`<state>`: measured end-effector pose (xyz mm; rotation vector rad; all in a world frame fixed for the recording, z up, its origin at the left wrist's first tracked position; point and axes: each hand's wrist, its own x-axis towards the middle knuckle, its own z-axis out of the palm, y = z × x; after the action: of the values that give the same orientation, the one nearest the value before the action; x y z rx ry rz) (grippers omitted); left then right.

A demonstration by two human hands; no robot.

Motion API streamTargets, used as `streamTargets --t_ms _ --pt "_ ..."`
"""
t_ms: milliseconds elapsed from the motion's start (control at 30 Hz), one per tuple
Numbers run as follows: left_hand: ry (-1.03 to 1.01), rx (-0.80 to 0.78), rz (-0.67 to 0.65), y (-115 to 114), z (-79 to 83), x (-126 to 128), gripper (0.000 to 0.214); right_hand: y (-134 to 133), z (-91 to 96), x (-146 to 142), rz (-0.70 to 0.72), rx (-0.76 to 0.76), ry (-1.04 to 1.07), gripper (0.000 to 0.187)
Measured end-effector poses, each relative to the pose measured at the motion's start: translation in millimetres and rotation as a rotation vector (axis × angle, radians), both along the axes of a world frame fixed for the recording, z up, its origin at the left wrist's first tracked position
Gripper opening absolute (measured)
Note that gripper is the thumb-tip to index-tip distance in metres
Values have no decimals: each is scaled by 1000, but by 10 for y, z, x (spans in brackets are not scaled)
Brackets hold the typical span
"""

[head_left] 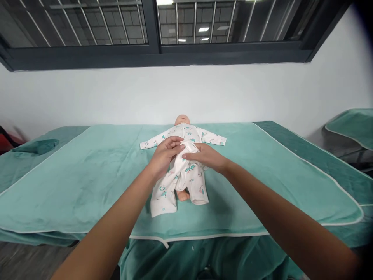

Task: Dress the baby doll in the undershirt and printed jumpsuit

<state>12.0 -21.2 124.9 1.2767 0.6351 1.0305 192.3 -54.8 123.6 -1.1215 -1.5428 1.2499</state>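
A baby doll (182, 119) lies on its back on a teal mat (87, 175), head toward the wall. It wears a white printed sleepsuit (186, 179) with its sleeves spread out. One bare foot (183, 195) shows between the suit's legs. My left hand (164, 153) pinches the fabric at the doll's belly, fingers closed on it. My right hand (205, 156) grips the same bunched fabric from the other side. Both hands meet over the middle of the suit.
The mat covers a table draped in darker green cloth (279, 132). A folded green cloth (37, 147) lies at the far left. Another covered table (354, 126) stands at the right. A white wall and a dark-framed window (151, 31) are behind.
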Motion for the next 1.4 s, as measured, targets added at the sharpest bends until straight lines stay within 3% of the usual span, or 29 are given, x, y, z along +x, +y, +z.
streamTargets --t_ms 233,400,600,800,900,1067,1200,1267,1400 --pt "105 -12 -74 -6 -14 -174 29 38 -55 55 -17 -18 111 17" --pt "85 -7 -67 10 -2 -105 36 37 -100 -15 12 -74 223 22" --pt "97 66 170 86 -70 93 30 41 -59 -5 333 -26 53 27" --pt "132 174 421 201 -192 299 23 115 -145 -148 256 -115 109 26" --pt "134 151 447 217 -230 297 23 122 -195 -145 201 -158 170 25" --pt "305 140 299 157 -160 98 31 141 -247 -39 114 -181 299 33" --pt "420 57 -78 76 -88 -81 36 173 -306 -54 84 -132 347 44" --pt "385 3 -186 59 -98 -119 35 181 -334 -89 55 -113 337 48" --pt "156 -79 -60 82 -192 -93 42 165 -339 -122 77 -140 289 49"
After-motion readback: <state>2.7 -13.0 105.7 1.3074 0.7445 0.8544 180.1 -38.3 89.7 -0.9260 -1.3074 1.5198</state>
